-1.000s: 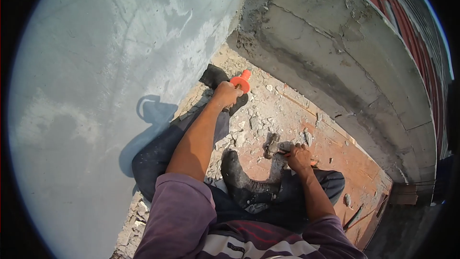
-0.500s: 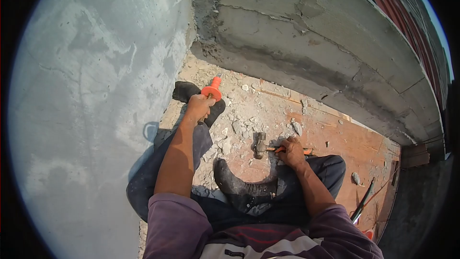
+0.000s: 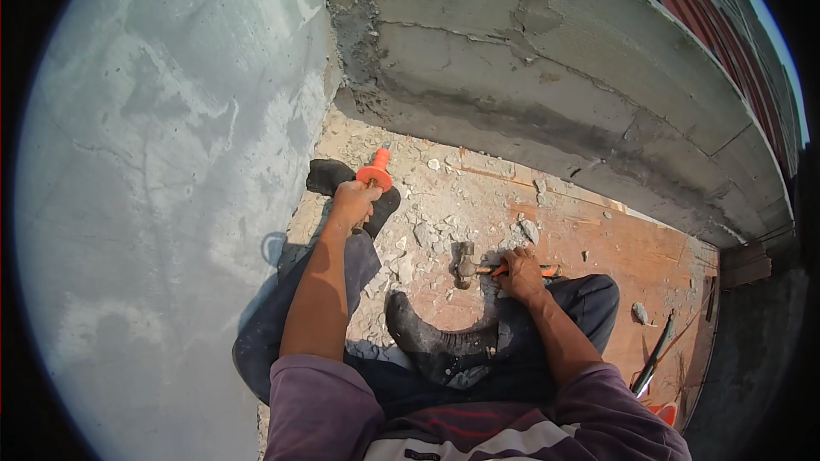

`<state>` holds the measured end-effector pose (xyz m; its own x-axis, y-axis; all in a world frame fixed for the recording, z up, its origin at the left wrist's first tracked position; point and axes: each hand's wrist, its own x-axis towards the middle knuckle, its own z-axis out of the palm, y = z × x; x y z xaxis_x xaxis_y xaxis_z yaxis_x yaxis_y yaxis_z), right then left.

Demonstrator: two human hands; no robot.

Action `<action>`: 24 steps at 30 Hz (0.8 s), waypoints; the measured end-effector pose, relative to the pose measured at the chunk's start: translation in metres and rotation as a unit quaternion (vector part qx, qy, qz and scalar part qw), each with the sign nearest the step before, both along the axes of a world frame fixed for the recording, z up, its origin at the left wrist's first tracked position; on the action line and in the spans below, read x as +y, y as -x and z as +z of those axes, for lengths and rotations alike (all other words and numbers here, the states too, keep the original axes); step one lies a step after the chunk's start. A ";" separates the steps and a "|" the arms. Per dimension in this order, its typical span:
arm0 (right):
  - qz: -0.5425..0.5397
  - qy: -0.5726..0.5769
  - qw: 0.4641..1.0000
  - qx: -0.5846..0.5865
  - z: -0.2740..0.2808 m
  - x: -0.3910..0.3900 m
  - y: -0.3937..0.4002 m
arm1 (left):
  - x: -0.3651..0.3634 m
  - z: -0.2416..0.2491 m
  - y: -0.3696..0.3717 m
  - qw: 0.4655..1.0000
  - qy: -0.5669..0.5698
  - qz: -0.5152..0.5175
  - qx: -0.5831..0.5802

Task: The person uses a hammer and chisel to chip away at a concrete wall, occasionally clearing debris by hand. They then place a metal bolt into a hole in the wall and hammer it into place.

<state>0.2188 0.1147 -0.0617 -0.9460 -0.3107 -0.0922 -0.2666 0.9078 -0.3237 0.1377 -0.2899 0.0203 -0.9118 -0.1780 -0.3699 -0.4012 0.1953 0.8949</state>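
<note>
My left hand (image 3: 354, 203) is wrapped round a chisel (image 3: 377, 171) with an orange-red guard, its tip pointing up the view toward the wall corner. In my right hand (image 3: 519, 274) is a hammer (image 3: 465, 265), gripped by its orange and black handle. The hammer's metal head points left, low over the rubble. Broken concrete pieces (image 3: 420, 235) lie between the two hands. A dark sock-covered foot (image 3: 329, 177) is just beyond my left hand, and another (image 3: 427, 341) is below the hammer.
A smooth grey wall (image 3: 154, 162) rises close on the left. A rough concrete wall (image 3: 547, 94) runs across the top and right. Wooden boards (image 3: 615, 248) with scattered chips form the floor at right. A dark bar (image 3: 654, 357) and a red object (image 3: 664, 412) lie at lower right.
The view has shifted slightly. My left hand and the chisel appear a little lower and further left. Both hands keep their holds, and the hammer stays in nearly the same place.
</note>
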 end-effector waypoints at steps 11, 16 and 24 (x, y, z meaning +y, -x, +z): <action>-0.037 -0.072 0.996 0.023 0.019 -0.006 -0.005 | -0.003 -0.006 0.002 1.000 0.001 -0.003 -0.003; -0.008 -0.079 0.997 -0.015 0.027 -0.005 -0.004 | -0.003 -0.011 0.002 1.000 0.006 -0.003 -0.002; -0.045 0.000 0.995 -0.087 0.044 -0.018 -0.006 | -0.002 -0.003 0.002 1.000 0.001 0.008 0.001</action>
